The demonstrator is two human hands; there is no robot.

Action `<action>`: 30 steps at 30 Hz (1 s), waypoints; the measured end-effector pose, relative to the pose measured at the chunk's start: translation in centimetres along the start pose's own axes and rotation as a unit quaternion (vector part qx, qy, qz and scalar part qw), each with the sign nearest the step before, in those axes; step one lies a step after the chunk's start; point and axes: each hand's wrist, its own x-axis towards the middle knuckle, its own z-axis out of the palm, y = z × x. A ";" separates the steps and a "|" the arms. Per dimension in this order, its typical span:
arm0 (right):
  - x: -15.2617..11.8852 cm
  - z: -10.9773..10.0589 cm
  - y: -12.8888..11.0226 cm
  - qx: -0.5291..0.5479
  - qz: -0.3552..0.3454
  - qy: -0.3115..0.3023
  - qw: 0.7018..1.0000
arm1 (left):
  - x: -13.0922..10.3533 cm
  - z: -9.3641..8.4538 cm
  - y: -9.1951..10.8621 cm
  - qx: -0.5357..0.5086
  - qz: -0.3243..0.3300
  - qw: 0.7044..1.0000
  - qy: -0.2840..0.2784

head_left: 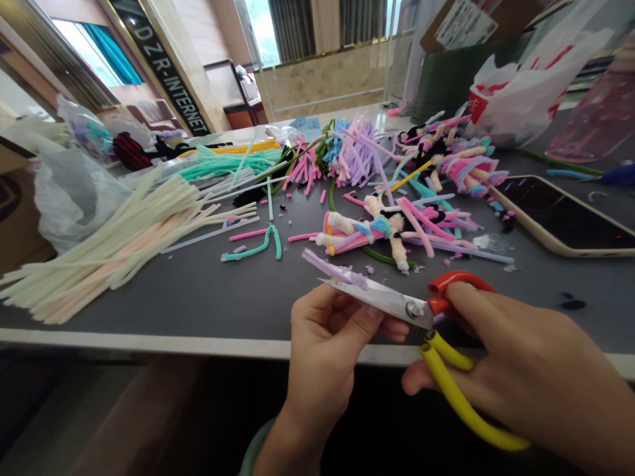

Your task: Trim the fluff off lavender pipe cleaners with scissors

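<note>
My right hand [516, 350] is shut on a pair of scissors [397, 301] with one red and one yellow handle. Their blades point left over my left hand [330, 337], whose thumb and fingers pinch a light purple pipe cleaner [335, 268]. Its fuzzy end sticks up behind the blades, with loose fluff by the cut edge; the part between my fingers is hidden. Just beyond lies a pipe-cleaner doll [391, 228] with cream limbs and blue trim. A bent teal pipe cleaner [272, 241] rests to its left.
Pale cream pipe cleaners [114, 241] are heaped at left, beside a plastic bag [79, 195]. Bundles of purple pipe cleaners [360, 152] lie at the back. On the right are a second doll [469, 165], a phone [570, 215] and a white-and-red bag [520, 106]. Scraps dot the grey table.
</note>
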 end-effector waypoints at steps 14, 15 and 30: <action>-0.2 0.0 0.2 0.022 -0.013 0.009 1.000 | 0.0 -0.1 -0.2 -0.014 0.004 1.000 -0.008; -0.2 0.0 0.2 0.022 -0.015 0.009 1.000 | 0.0 -0.1 -0.2 -0.014 0.004 1.000 -0.009; 0.0 -0.1 0.0 -0.042 -0.001 -0.008 0.999 | -0.1 -0.2 -0.3 -0.018 0.010 1.000 -0.011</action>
